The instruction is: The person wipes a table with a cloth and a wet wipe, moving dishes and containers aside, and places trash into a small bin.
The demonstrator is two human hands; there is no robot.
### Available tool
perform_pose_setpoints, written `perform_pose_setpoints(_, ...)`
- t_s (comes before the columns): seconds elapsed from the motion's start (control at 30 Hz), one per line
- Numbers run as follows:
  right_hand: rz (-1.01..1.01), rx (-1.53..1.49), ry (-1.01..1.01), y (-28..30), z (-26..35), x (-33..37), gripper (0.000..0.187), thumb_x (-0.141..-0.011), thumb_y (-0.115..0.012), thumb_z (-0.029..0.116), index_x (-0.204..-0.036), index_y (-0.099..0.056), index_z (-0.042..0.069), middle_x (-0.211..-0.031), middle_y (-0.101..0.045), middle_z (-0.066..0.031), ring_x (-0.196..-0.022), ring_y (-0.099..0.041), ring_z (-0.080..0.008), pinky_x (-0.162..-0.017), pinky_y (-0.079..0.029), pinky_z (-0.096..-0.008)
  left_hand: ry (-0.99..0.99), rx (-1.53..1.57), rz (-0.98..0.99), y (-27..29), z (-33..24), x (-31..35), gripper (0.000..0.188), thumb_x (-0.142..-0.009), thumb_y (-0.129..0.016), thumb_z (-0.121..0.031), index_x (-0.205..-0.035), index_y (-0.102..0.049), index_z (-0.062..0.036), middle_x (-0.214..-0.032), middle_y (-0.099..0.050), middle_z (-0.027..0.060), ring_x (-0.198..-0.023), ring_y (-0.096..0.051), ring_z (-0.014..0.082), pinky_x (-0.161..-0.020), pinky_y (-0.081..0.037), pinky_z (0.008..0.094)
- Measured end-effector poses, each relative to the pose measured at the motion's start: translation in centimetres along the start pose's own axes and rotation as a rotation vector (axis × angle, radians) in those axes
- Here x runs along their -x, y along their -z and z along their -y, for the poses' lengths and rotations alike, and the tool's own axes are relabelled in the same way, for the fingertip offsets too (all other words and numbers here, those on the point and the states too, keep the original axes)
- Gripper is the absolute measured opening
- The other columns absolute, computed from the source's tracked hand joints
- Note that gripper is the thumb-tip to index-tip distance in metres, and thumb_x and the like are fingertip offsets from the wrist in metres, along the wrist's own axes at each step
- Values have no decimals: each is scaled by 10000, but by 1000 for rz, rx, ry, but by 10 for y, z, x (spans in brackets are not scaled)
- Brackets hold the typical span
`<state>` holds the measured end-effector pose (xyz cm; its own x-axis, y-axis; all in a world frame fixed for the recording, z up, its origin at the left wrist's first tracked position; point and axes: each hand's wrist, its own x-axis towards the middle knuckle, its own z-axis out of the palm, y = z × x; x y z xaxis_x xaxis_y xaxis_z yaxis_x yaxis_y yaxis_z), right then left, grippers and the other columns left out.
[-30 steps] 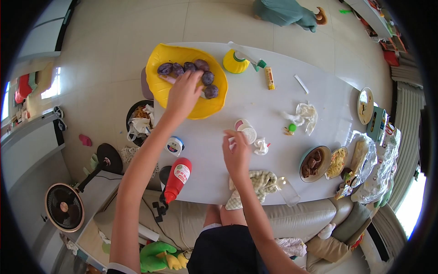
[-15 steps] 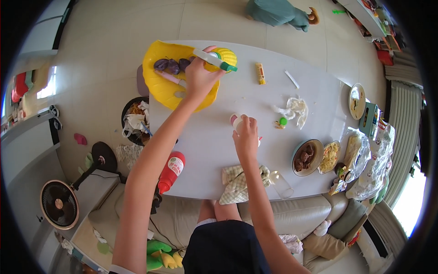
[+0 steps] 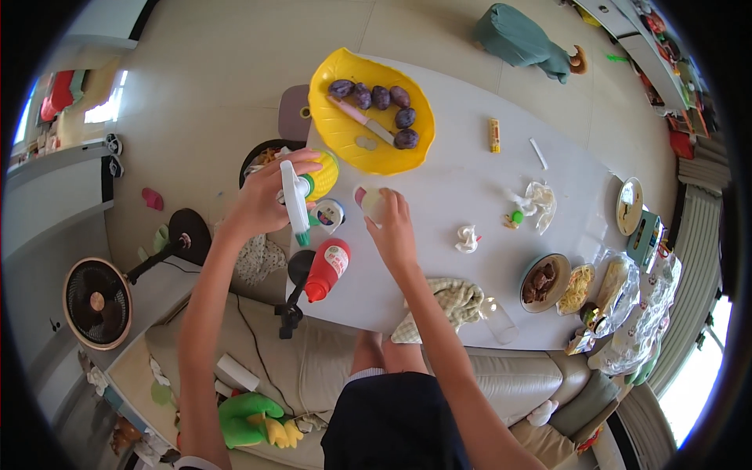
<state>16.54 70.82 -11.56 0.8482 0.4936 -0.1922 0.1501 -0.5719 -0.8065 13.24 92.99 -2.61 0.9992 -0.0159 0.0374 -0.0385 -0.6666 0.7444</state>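
Note:
My left hand [image 3: 262, 196] is closed around a yellow spray bottle [image 3: 323, 174] with a white and green trigger head, at the table's left edge. Just below it stands a small round white container [image 3: 327, 215] with a dark label. My right hand [image 3: 394, 235] grips a small whitish cup [image 3: 370, 202] by its side, over the table; a pinkish patch shows at its left. Beyond both hands lies a yellow leaf-shaped tray [image 3: 376, 160], holding several dark plums [image 3: 381, 97] and a knife with a pink handle [image 3: 348, 110]. A red squeeze bottle [image 3: 329, 266] is nearer to me.
A checked cloth [image 3: 450, 305] and a clear glass [image 3: 498, 321] lie at the near edge. Crumpled tissue [image 3: 468, 239] sits mid-table. To the right are a bowl of dark meat [image 3: 544, 283], a dish of shredded food [image 3: 577, 288] and a plate [image 3: 629, 206]. A bin [image 3: 262, 153] stands left.
My left hand has brought the spray bottle from beside the tray toward me and to the left. My right hand, still holding the cup, has shifted slightly left. The view has turned.

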Motion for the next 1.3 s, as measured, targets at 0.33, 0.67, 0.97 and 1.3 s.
perform_pose_setpoints(0.33, 21, 47, 182, -41, 23, -33, 597, -637, -671, 1, -1164, -396, 54, -1088, -457, -159, -1028, -430, -343, -848, -406, -384, 218, 65, -65, -46, 66, 40, 488, -643, -680, -40, -1090, -493, -90, -1147, -528, 76, -1019, -525, 276, -823, -454, 332)
perform_pose_setpoints(0.67, -119, 218, 151, -5, -5, -26, 541, -667, -659, 30, -1151, -422, 83, -1137, -396, -144, -1003, -427, -320, -862, -394, -391, 330, 207, -133, -62, 84, 47, 644, -634, -680, -34, -1211, -397, -69, -1219, -434, 142, -1121, -433, 293, -904, -382, 339)
perform_pose_setpoints(0.97, -249, 694, -262, 50, -159, 62, 423, -747, -549, 29, -1151, -430, 73, -1129, -406, -155, -1036, -399, -340, -815, -402, -423, 338, 74, -274, -87, 89, 47, 798, -578, -777, -216, -1225, -341, -48, -1197, -394, 148, -1139, -382, 306, -918, -352, 378)
perform_pose_setpoints(1.3, -142, 327, 184, -11, -110, 35, 279, -703, -514, -76, -956, -559, 32, -957, -519, -123, -913, -489, -300, -788, -426, -372, 319, 16, -380, -65, 78, 48, 558, -633, -749, -227, -1098, -491, -59, -938, -593, 90, -835, -588, 211, -733, -465, 299)
